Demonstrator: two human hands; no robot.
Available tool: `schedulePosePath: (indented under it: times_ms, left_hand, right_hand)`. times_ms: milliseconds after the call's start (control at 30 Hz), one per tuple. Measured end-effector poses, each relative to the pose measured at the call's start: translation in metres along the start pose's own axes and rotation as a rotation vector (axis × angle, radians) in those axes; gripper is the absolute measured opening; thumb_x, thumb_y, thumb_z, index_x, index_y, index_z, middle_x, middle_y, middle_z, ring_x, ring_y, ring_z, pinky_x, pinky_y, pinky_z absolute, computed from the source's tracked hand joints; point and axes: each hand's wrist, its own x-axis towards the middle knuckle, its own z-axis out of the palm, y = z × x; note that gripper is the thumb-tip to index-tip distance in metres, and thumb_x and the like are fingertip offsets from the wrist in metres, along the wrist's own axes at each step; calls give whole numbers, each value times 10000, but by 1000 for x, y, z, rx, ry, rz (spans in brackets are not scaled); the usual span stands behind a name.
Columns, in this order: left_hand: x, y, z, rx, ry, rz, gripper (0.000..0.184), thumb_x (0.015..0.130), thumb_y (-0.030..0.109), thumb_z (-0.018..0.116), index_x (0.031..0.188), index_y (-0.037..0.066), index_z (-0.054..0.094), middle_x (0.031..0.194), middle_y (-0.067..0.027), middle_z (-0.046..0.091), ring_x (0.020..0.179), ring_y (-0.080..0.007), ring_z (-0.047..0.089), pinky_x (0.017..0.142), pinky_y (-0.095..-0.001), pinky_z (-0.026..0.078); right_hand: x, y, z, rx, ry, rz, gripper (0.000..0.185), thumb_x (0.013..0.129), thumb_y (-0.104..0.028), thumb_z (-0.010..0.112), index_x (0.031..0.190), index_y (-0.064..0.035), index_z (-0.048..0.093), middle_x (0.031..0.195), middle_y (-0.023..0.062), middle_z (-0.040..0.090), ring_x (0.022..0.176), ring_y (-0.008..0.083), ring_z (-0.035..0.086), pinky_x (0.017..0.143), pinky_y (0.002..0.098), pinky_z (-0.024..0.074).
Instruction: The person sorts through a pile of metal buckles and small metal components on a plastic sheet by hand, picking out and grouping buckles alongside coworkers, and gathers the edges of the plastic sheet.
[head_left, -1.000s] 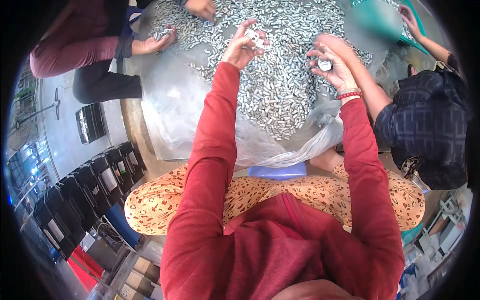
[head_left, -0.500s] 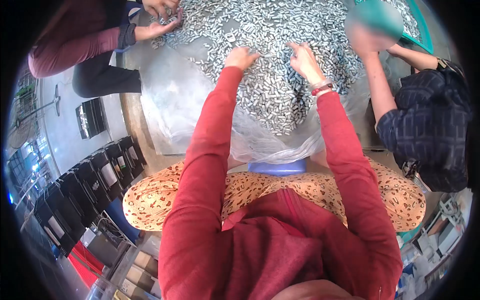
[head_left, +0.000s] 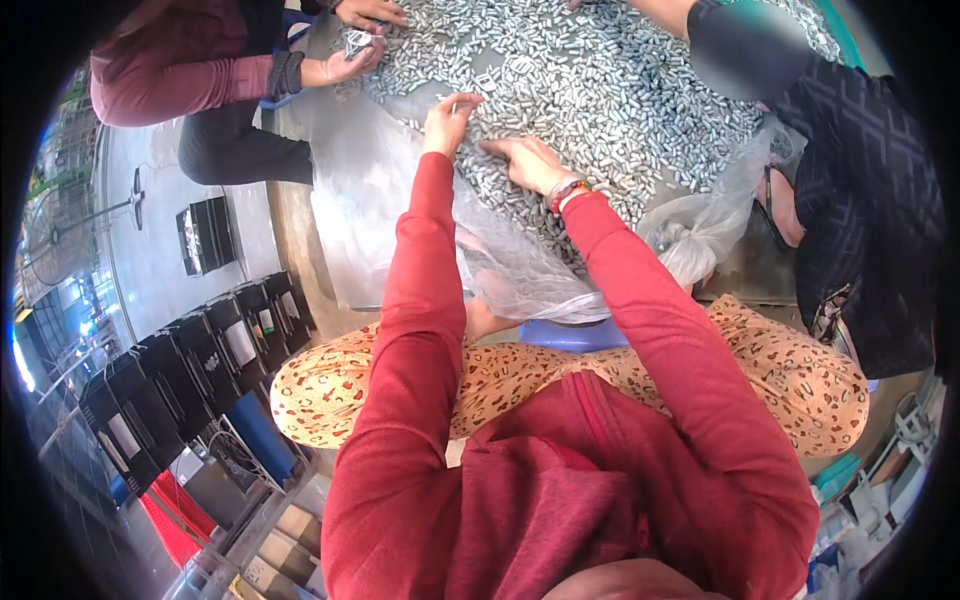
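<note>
A broad heap of small silvery metal cylinders point(head_left: 600, 120) covers a surface lined with clear plastic sheeting point(head_left: 370, 220). Above the heap's near left edge, my left hand point(head_left: 447, 125) has its fingers bent to the right and drawn close to the thumb. Whatever may be between them is too small to make out. My right hand point(head_left: 532, 163) lies low over the pieces just to its right. Its index finger stretches left towards the cylinders below my left hand, and nothing is visibly held in it.
At the upper left, a co-worker's hand point(head_left: 350, 62) holds several pieces, with the other hand nearby. Another person in a dark patterned shirt point(head_left: 860, 190) leans over the right side. Gathered plastic point(head_left: 690, 250) bunches near my knee, and a blue plastic object point(head_left: 570, 335) sits below the sheet.
My right hand has moved left and nearer to me, close to my left hand. My left hand has shifted slightly left. The person on the right has leaned further over the heap.
</note>
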Motion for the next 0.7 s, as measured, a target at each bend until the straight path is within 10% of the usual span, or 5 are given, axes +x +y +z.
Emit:
schedulePosePath:
  times_ms: [67, 233, 367, 700]
  left_hand:
    - [7, 11, 12, -229, -111, -25, 221, 765, 150, 572, 964, 135, 668, 815, -21, 617, 667, -45, 519, 499, -230, 469]
    - [23, 32, 73, 392, -474, 83, 215, 816, 263, 552, 942, 133, 668, 934, -72, 633, 789, -185, 583, 596, -314, 495]
    - [33, -12, 118, 1182, -47, 476, 198, 756, 234, 590, 860, 76, 647, 880, -159, 600, 840, -323, 563, 666, -420, 499]
    - [48, -8, 98, 809, 216, 524, 174, 790, 170, 509, 828, 35, 612, 907, -147, 540, 872, -344, 516, 657, -409, 491]
  right_hand:
    - [-5, -6, -7, -95, -118, -91, 483, 669, -5, 491, 1110, -177, 588, 1085, 130, 582, 971, 309, 563, 815, 394, 456]
    - [-34, 42, -74, -501, -112, 106, 346, 695, -40, 531, 1016, -132, 619, 1100, 85, 567, 982, 296, 562, 796, 405, 463]
    - [-40, 102, -117, -671, -74, 171, 305, 712, -59, 517, 991, -128, 622, 1025, 134, 594, 942, 317, 577, 773, 416, 468]
    - [29, 84, -104, -453, -15, 322, 502, 713, -196, 620, 1196, -260, 501, 1016, 164, 579, 939, 332, 575, 787, 440, 457]
